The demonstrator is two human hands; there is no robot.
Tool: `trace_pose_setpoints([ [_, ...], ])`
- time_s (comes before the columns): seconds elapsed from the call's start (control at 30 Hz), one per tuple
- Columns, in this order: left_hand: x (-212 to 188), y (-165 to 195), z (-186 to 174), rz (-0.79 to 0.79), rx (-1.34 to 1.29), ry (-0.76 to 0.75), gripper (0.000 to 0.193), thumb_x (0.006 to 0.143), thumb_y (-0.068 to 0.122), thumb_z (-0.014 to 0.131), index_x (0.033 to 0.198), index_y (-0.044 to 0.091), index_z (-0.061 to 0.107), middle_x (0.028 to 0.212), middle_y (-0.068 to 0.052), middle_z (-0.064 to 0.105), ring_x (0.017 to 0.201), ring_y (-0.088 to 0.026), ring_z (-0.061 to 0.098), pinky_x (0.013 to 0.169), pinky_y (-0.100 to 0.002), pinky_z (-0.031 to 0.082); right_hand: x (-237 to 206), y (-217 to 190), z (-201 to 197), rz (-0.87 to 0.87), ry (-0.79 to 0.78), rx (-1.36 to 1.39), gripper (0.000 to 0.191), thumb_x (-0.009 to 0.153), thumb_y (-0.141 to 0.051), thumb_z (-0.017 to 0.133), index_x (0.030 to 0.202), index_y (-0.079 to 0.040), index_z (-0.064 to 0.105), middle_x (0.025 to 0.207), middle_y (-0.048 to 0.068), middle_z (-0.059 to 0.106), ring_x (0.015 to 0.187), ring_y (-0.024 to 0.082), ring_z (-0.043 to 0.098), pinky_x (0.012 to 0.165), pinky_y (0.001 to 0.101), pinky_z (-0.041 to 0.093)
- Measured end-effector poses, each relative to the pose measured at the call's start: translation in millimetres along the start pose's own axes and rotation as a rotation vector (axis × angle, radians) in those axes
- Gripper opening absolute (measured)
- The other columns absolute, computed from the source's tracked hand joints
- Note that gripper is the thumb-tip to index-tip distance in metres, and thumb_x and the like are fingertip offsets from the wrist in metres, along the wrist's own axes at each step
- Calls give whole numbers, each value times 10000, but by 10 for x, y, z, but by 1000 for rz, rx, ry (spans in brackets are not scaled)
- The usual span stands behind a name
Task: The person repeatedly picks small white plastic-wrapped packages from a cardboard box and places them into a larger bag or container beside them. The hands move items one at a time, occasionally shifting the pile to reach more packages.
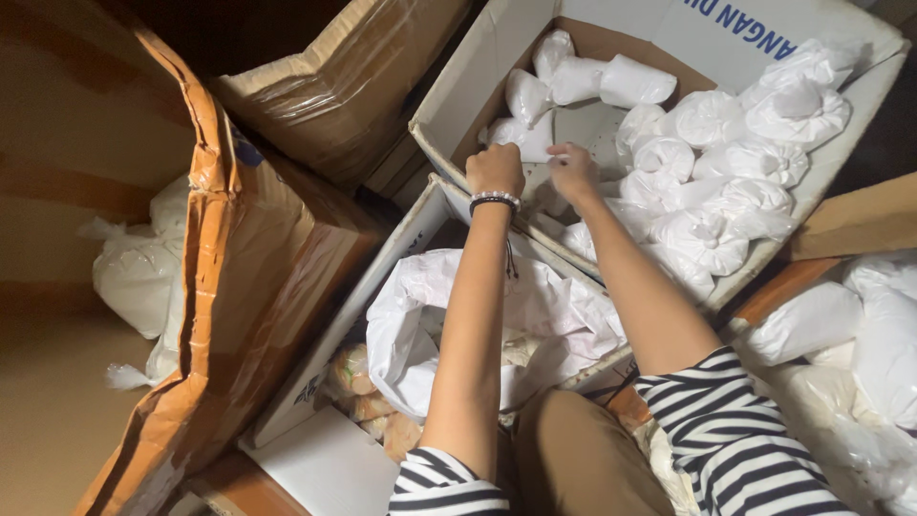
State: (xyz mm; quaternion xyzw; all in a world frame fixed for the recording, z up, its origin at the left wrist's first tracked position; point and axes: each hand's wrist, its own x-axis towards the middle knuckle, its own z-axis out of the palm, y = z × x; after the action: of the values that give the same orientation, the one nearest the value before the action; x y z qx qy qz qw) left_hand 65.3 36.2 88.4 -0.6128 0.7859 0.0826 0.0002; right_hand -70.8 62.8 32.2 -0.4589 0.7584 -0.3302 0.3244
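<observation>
Both my arms, in striped sleeves, reach forward into a white cardboard box (449,105) full of several small tied bags of white powder (702,239). My left hand (496,170), with a bead bracelet at the wrist, is closed near a small white bag (521,137) at the box's left wall. My right hand (573,170) pinches the same bag's edge close beside it. Whether each hand truly grips the bag is hard to tell.
Under my arms lies a box holding a large open white sack (420,315) and brownish packets (353,368). A big taped brown carton (239,287) stands at left with white bags inside. More white bags (860,325) lie at right.
</observation>
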Motion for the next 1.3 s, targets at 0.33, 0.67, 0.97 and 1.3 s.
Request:
trace_pose_setpoints([
  [0.33, 98, 26, 85, -46, 52, -94, 208, 947, 166, 601, 1011, 165, 799, 1078, -85, 769, 1004, -275, 753, 804, -404, 597, 79, 220, 9, 30, 87, -180, 173, 882, -208, 694, 1039, -164, 750, 1099, 128, 747, 1064, 341, 690, 975, 434, 516],
  [0.67, 267, 513, -8, 62, -125, -101, 254, 819, 234, 690, 1053, 148, 736, 1082, -125, 746, 1020, -335, 727, 854, -464, 578, 175, 332, 151, -335, -36, -303, 387, 848, -350, 744, 1127, -83, 716, 1093, 234, 722, 1082, 418, 670, 937, 492, 526],
  [0.97, 283, 587, 296, 17, -203, -202, 242, 883, 178, 628, 1093, 143, 745, 1145, -141, 730, 1083, -338, 711, 910, -476, 560, 187, 485, 156, -225, -157, -297, 454, 786, -441, 739, 1066, -84, 736, 1066, 246, 712, 1043, 458, 654, 887, 526, 524],
  [1.3, 288, 632, 442, -62, -150, -187, 229, 983, 219, 566, 1057, 173, 778, 1119, -86, 760, 1061, -303, 737, 881, -449, 578, 316, 570, 146, -300, -255, -370, 454, 829, -392, 711, 1079, -14, 699, 1107, 269, 697, 1082, 452, 643, 872, 518, 527],
])
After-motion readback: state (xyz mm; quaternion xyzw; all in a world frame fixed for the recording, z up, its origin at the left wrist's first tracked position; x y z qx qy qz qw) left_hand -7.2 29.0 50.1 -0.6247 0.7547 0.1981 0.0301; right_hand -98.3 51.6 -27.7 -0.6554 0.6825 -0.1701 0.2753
